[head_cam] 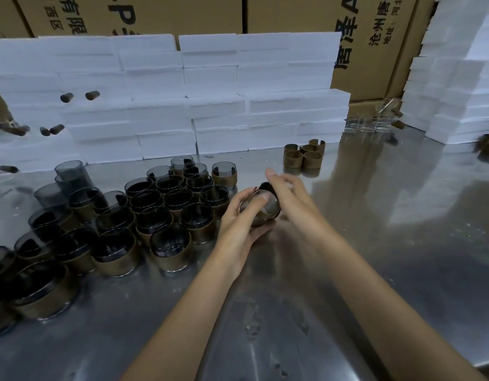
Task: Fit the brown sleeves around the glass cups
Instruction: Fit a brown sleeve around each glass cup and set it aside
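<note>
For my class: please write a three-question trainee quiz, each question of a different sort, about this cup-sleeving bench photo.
1. True or false: the spare brown sleeves stand beside the white foam blocks.
2. Where is the group of sleeved cups? A) by the left hand B) by the right hand C) on the cartons
3. Fill in: both hands hold one ____ above the metal table.

Key
1. True
2. A
3. The glass cup
</note>
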A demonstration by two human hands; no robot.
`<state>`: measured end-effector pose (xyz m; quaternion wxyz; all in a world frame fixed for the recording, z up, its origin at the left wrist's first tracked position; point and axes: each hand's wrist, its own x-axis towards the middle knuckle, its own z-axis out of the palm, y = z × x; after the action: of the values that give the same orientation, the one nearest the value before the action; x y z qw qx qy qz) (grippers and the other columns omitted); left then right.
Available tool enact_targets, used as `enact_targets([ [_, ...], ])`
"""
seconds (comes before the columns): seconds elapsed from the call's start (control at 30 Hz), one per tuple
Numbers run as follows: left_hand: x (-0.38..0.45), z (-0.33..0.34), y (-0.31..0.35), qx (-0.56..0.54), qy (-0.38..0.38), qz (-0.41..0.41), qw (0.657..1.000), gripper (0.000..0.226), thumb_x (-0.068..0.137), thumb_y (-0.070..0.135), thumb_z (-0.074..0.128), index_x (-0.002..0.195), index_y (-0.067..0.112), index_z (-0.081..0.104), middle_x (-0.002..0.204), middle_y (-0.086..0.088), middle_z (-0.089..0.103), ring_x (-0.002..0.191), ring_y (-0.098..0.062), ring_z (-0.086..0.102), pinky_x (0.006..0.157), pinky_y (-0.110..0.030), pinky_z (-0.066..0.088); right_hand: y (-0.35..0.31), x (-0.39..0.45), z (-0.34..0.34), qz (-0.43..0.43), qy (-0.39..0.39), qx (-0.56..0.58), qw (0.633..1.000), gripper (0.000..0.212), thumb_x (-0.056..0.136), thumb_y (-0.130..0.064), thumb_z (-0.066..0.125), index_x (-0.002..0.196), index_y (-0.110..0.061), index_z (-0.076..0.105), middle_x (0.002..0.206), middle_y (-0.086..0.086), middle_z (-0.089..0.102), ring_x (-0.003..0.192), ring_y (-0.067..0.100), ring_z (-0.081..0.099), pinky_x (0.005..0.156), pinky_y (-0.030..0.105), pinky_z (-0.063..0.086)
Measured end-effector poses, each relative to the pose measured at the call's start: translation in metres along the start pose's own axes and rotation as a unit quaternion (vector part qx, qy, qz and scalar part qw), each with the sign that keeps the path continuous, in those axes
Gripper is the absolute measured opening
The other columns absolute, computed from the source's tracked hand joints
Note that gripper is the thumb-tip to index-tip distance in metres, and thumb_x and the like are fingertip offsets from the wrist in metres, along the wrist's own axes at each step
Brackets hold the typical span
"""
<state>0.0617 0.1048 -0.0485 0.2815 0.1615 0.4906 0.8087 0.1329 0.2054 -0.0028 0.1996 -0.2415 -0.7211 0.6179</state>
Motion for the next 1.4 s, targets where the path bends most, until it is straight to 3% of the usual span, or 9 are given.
enact_targets([
  [0.17, 0.006, -0.004, -0.003, 0.0, 0.005, 0.025, 1.0, 0.027, 0.094, 0.013, 0.07, 0.12, 0.019, 0.068, 0.108, -0.006, 0.077, 0.1, -0.018, 0.075, 0.082, -0.034, 0.06, 0.017, 0.016, 0.026, 0.008, -0.022, -0.007, 1.0, 0.06, 0.087, -0.081, 0.046, 0.099, -0.03, 0.076, 0.102, -0.008, 0.077, 0.102, 0.007, 0.069, 0.098, 0.034, 0.05],
  [0.3, 0.009, -0.005, 0.001, 0.006, 0.012, 0.015, 1.0, 0.028, 0.092, 0.014, 0.074, 0.119, 0.019, 0.069, 0.104, -0.001, 0.077, 0.099, -0.016, 0.075, 0.082, -0.033, 0.059, 0.021, 0.018, 0.028, -0.003, 0.003, 0.002, 1.0, 0.07, 0.09, -0.084, 0.034, 0.101, -0.031, 0.077, 0.1, -0.01, 0.076, 0.1, 0.002, 0.068, 0.083, 0.024, 0.046],
  [0.63, 0.002, 0.0, 0.007, 0.025, -0.003, -0.001, 1.0, 0.031, 0.092, 0.01, 0.073, 0.122, 0.015, 0.069, 0.109, -0.008, 0.075, 0.1, -0.017, 0.074, 0.078, -0.033, 0.061, 0.028, 0.017, 0.025, 0.008, 0.049, 0.041, 0.998, 0.087, 0.072, -0.094, 0.033, 0.099, -0.023, 0.074, 0.098, -0.002, 0.076, 0.1, 0.014, 0.07, 0.096, 0.037, 0.053],
  [0.8, -0.002, 0.002, 0.006, 0.024, -0.016, -0.011, 1.0, 0.029, 0.095, 0.008, 0.069, 0.122, 0.017, 0.071, 0.12, -0.016, 0.073, 0.106, -0.028, 0.071, 0.08, -0.039, 0.063, 0.038, 0.023, 0.027, -0.028, 0.154, 0.084, 0.984, 0.055, 0.099, -0.063, 0.048, 0.088, -0.013, 0.067, 0.081, 0.0, 0.071, 0.082, 0.015, 0.068, 0.09, 0.043, 0.055],
  [0.93, -0.001, 0.007, 0.013, 0.013, -0.023, -0.025, 0.999, 0.031, 0.102, 0.031, 0.062, 0.126, 0.013, 0.066, 0.109, -0.009, 0.077, 0.101, -0.02, 0.074, 0.083, -0.039, 0.063, 0.038, 0.02, 0.03, -0.064, 0.159, 0.1, 0.98, 0.053, 0.103, -0.059, 0.043, 0.083, -0.013, 0.062, 0.075, -0.002, 0.068, 0.082, 0.018, 0.066, 0.088, 0.043, 0.053],
  [1.03, 0.003, 0.01, 0.014, 0.025, 0.035, -0.025, 0.999, 0.037, 0.109, 0.037, 0.046, 0.116, 0.008, 0.069, 0.101, -0.008, 0.079, 0.093, -0.016, 0.076, 0.076, -0.031, 0.061, 0.04, 0.015, 0.033, -0.108, 0.159, 0.092, 0.977, 0.041, 0.106, -0.052, 0.043, 0.087, -0.02, 0.06, 0.075, -0.011, 0.068, 0.081, 0.005, 0.066, 0.079, 0.024, 0.054],
  [1.17, 0.002, 0.009, 0.018, -0.008, 0.09, -0.053, 0.994, 0.03, 0.109, 0.025, 0.047, 0.117, 0.005, 0.068, 0.113, -0.019, 0.074, 0.101, -0.026, 0.071, 0.096, -0.043, 0.055, 0.041, 0.012, 0.034, -0.095, 0.106, 0.11, 0.984, 0.015, 0.103, -0.024, 0.053, 0.09, -0.023, 0.06, 0.067, -0.021, 0.064, 0.068, -0.005, 0.059, 0.063, 0.01, 0.046],
  [1.3, -0.001, 0.01, 0.019, -0.021, 0.107, -0.071, 0.991, 0.037, 0.106, 0.027, 0.051, 0.127, -0.001, 0.065, 0.122, -0.027, 0.069, 0.11, -0.033, 0.068, 0.098, -0.043, 0.054, 0.031, 0.011, 0.031, 0.006, 0.103, 0.261, 0.96, 0.019, 0.093, -0.017, 0.058, 0.074, -0.018, 0.064, 0.074, 0.0, 0.063, 0.073, 0.015, 0.059, 0.069, 0.028, 0.048],
  [1.4, -0.002, 0.014, 0.014, -0.001, 0.132, -0.071, 0.989, 0.025, 0.102, 0.029, 0.058, 0.111, 0.006, 0.065, 0.105, -0.022, 0.063, 0.099, -0.035, 0.064, 0.091, -0.042, 0.051, 0.029, 0.009, 0.03, 0.064, 0.087, 0.292, 0.95, 0.039, 0.091, -0.027, 0.063, 0.052, -0.023, 0.054, 0.058, -0.002, 0.051, 0.056, 0.015, 0.052, 0.06, 0.028, 0.045],
])
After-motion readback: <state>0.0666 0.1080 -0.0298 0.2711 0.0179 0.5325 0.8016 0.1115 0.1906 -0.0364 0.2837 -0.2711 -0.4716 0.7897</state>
